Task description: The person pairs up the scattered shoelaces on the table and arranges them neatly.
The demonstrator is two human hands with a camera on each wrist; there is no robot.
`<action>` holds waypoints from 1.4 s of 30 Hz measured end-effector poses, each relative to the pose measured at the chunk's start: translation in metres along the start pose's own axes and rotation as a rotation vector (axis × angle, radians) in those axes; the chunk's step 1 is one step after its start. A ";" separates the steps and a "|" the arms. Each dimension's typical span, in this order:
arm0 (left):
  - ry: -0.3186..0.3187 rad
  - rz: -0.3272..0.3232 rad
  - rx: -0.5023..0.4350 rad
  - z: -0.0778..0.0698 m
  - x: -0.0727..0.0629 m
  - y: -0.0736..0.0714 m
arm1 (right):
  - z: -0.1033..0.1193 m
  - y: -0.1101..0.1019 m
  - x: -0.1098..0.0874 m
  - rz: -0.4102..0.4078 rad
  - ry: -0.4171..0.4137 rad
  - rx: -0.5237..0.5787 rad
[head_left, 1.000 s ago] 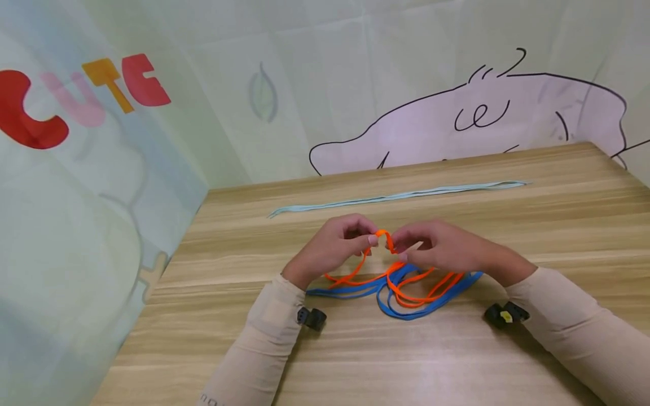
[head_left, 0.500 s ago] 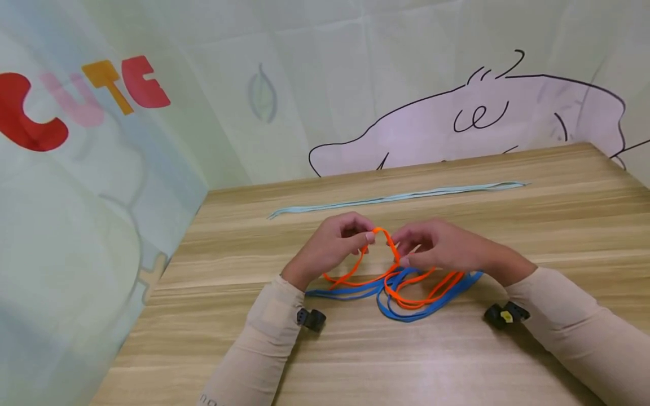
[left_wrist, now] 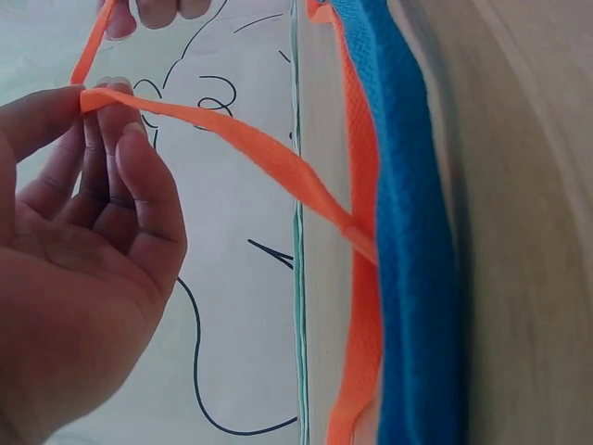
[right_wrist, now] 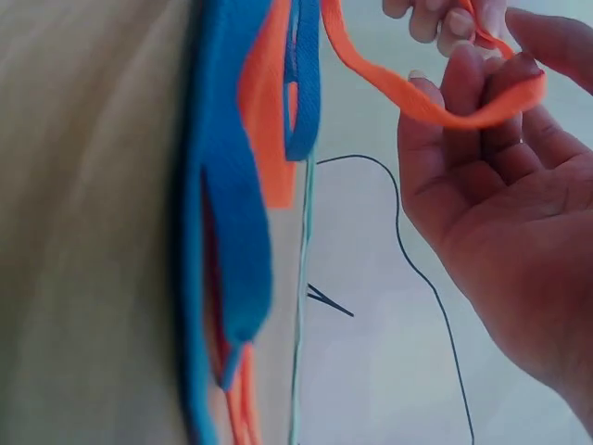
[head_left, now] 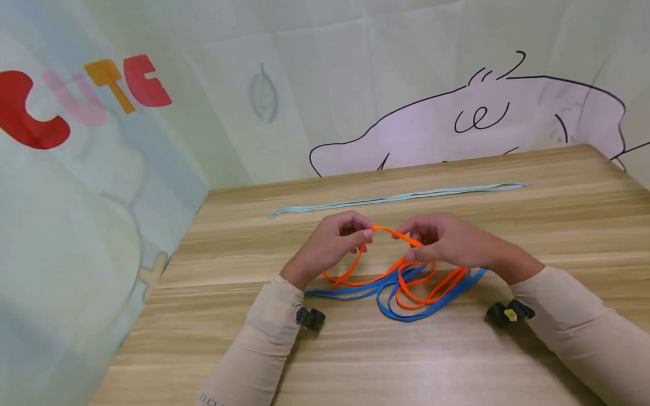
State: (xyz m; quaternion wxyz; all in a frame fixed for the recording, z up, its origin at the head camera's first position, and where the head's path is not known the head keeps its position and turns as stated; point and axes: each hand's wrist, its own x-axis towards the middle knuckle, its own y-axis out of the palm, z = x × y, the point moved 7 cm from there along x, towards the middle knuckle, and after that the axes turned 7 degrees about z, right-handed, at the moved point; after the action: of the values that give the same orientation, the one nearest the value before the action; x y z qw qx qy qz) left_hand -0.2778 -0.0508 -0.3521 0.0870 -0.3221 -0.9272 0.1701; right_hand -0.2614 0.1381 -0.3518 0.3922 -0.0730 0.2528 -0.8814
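My left hand [head_left: 332, 242] pinches a flat orange shoelace [head_left: 390, 230] between thumb and fingertips, as the left wrist view shows too. A short stretch runs raised across to my right hand [head_left: 452, 242], whose thumb and curled fingers hold it. In the right wrist view this orange shoelace [right_wrist: 454, 119] crosses the fingers of my right hand [right_wrist: 519, 222]. Its slack hangs in loops onto the table below. Under those loops lies a blue shoelace [head_left: 406, 318], folded in wide bends. The right hand partly hides the pile.
A pale blue shoelace [head_left: 406, 196] lies stretched out lengthwise behind the hands, doubled. The wood-grain table [head_left: 396, 366] meets a printed cloth backdrop [head_left: 315, 84] at the back and left. Each wrist bears a small black camera.
My right hand has slid rightward along the orange shoelace, so the arched bit between the hands is now longer and straighter. The left hand has barely moved.
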 end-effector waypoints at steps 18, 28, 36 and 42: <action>-0.002 -0.024 0.003 0.002 0.001 -0.002 | 0.020 -0.035 -0.021 -0.271 -0.029 -0.108; -0.007 -0.024 -0.004 0.002 0.000 -0.001 | 0.022 -0.048 -0.030 -0.340 -0.022 -0.165; 0.000 -0.071 -0.026 0.002 -0.003 -0.007 | 0.025 -0.057 -0.037 -0.404 -0.007 -0.165; -0.005 -0.075 -0.059 0.004 -0.003 -0.010 | 0.024 -0.064 -0.041 -0.464 0.007 -0.145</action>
State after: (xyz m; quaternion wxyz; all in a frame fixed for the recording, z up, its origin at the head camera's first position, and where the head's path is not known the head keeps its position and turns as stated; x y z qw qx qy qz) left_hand -0.2818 -0.0612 -0.3518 0.0815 -0.2892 -0.9434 0.1401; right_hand -0.2670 0.1950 -0.2959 0.1720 -0.1539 0.2933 -0.9277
